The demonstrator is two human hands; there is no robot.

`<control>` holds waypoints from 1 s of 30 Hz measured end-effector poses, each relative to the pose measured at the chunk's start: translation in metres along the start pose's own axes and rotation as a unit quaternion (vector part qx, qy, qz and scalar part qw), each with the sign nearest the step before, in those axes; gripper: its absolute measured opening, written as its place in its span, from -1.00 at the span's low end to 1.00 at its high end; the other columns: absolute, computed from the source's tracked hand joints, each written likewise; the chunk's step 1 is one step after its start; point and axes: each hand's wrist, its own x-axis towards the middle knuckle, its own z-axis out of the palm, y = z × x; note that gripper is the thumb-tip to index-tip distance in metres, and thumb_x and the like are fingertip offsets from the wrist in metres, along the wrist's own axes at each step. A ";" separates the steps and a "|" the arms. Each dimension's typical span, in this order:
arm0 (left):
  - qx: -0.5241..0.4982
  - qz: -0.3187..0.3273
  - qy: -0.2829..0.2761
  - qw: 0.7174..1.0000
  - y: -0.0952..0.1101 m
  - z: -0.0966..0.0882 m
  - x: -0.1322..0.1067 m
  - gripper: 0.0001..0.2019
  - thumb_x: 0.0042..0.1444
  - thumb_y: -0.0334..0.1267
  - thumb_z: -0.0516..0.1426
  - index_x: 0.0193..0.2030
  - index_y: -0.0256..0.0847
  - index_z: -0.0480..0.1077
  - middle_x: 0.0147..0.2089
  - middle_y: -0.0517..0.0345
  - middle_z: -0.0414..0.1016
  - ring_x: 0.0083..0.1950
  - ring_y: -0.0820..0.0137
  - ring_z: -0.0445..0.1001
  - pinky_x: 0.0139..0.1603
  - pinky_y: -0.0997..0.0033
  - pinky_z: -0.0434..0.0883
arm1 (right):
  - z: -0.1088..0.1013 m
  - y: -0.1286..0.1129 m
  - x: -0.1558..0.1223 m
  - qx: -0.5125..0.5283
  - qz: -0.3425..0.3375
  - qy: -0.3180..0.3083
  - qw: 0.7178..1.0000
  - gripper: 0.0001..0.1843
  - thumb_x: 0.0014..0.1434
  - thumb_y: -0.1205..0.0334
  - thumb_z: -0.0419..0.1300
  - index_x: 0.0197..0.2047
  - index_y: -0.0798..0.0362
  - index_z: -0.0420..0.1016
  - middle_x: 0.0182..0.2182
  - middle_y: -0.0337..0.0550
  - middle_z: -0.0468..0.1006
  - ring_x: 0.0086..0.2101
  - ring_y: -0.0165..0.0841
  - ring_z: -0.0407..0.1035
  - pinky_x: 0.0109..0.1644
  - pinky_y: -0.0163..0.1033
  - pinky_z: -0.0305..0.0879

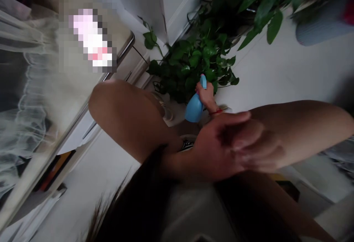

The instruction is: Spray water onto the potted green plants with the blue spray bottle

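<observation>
My right hand (pixel 206 93), with a red string at the wrist, is wrapped round the neck of a blue spray bottle (pixel 194 108). The bottle's light-blue head with a pink tip points up toward the leaves of a green trailing plant (pixel 193 59). Close to the camera, my left hand (pixel 238 148) crosses from the left, above my thigh. Its fingers curl inward under the thumb, somewhat blurred, and nothing shows in them. The left hand hides part of my right forearm.
On the left is a pale table (pixel 118 24) with a dark metal edge, a pixelated phone-like object (pixel 92 39) and sheer ruffled fabric (pixel 33 90). White cabinets (pixel 179 2) stand behind the plant. A grey-blue cylindrical container (pixel 323 24) is at the upper right. My bent knees flank the bottle.
</observation>
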 end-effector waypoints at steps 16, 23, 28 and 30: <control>-0.116 0.082 0.258 0.956 -0.007 -0.082 0.108 -0.34 0.64 -0.22 0.06 -0.56 -0.15 -0.08 -0.60 0.38 -0.16 -0.64 0.60 -0.17 -0.62 0.63 -0.14 | -0.005 -0.014 -0.012 -0.024 0.052 -0.007 0.998 -0.70 0.32 0.16 0.17 -0.45 -0.15 0.24 -0.47 -0.23 0.43 -0.33 -0.21 0.36 -0.01 -0.04 0.36; -0.097 0.069 0.261 0.958 -0.017 -0.081 0.107 -0.37 0.61 -0.26 0.08 -0.56 -0.13 -0.07 -0.61 0.36 -0.13 -0.65 0.59 -0.16 -0.63 0.60 -0.13 | -0.008 -0.005 -0.017 -0.018 0.039 -0.002 0.999 -0.74 0.28 0.15 0.21 -0.42 -0.16 0.24 -0.45 -0.16 0.46 -0.27 -0.14 0.43 0.05 0.01 0.42; -0.065 0.089 0.268 0.957 -0.022 -0.081 0.104 -0.36 0.60 -0.26 0.09 -0.57 -0.14 -0.08 -0.60 0.37 -0.15 -0.65 0.59 -0.16 -0.61 0.60 -0.14 | -0.020 -0.004 -0.019 -0.012 -0.003 0.014 1.000 -0.78 0.29 0.15 0.21 -0.38 -0.16 0.28 -0.39 -0.13 0.54 -0.25 -0.14 0.46 0.08 0.01 0.43; -0.056 0.099 0.277 0.954 -0.023 -0.082 0.103 -0.36 0.60 -0.27 0.09 -0.57 -0.14 -0.07 -0.60 0.38 -0.16 -0.64 0.59 -0.14 -0.60 0.61 -0.13 | -0.026 -0.003 -0.018 -0.010 -0.010 0.027 1.000 -0.78 0.29 0.14 0.20 -0.39 -0.15 0.28 -0.40 -0.16 0.52 -0.28 -0.17 0.44 0.07 -0.01 0.43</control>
